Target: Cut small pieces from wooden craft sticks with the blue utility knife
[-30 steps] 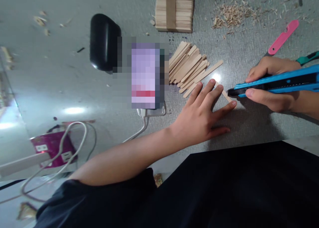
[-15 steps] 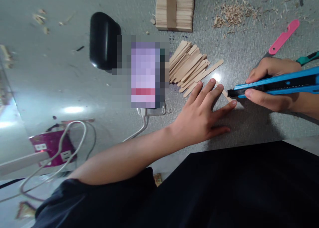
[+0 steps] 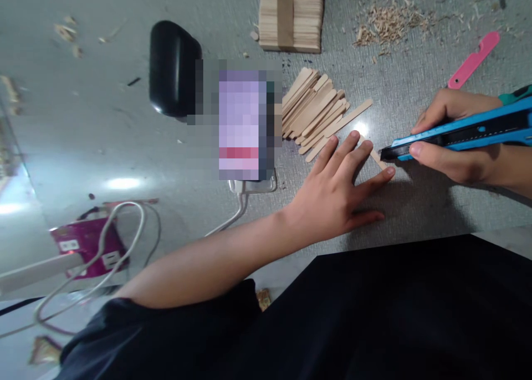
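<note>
My left hand lies palm down with its fingers spread. Its fingertips press a wooden craft stick flat against the table. From the right, my right hand grips a blue utility knife. The knife's dark tip rests on that craft stick, between my left fingers. Just beyond my left fingertips lies a loose pile of craft sticks, with one stick jutting out at its edge.
A banded stack of craft sticks lies at the back, beside a heap of wood shavings. A pink-handled tool lies beyond my right hand. Leftward are a blurred phone, a black case and a white cable.
The rear of the utility knife has swung slightly away from me as my right hand tilts, covering more of the pink-handled tool. My left hand stays still.
</note>
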The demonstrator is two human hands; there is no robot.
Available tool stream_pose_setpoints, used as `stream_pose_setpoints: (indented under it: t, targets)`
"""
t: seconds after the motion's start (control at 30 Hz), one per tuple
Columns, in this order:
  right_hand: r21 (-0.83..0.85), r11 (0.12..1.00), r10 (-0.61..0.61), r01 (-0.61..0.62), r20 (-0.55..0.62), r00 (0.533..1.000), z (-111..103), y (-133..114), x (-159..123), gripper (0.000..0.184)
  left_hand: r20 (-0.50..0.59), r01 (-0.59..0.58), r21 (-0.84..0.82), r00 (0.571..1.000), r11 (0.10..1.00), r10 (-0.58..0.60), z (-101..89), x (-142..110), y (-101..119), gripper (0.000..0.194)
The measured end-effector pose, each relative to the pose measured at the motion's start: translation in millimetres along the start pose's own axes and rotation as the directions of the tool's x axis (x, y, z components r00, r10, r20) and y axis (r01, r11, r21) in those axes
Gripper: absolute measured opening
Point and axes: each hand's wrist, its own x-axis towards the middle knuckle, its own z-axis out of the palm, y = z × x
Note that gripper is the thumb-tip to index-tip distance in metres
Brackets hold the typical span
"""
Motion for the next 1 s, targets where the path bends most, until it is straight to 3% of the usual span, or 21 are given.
stream_pose_setpoints:
  t: [0.43,0.7,1.0]
  targets:
    - [0.013,0.998,0.062,-0.063,0.086,0.994,-0.7,-3.0,1.1,0.016,-0.003,-0.001,-0.006,1.0,1.0,0.001,-0.8,-1.6,0.0,0.076]
    - [0.042,0.999,0.034,-0.034,0.004,0.999,0.6,-1.1,3.7,0.013,-0.004,-0.001,-0.018,1.0,1.0,0.001,0.9,-0.7,-0.3,0.076]
    - [0.078,0.994,0.067,-0.073,0.072,0.995,1.3,-5.0,7.3,0.013,0.007,0.011,0.016,1.0,1.0,-0.011,2.0,-2.1,-1.2,0.078]
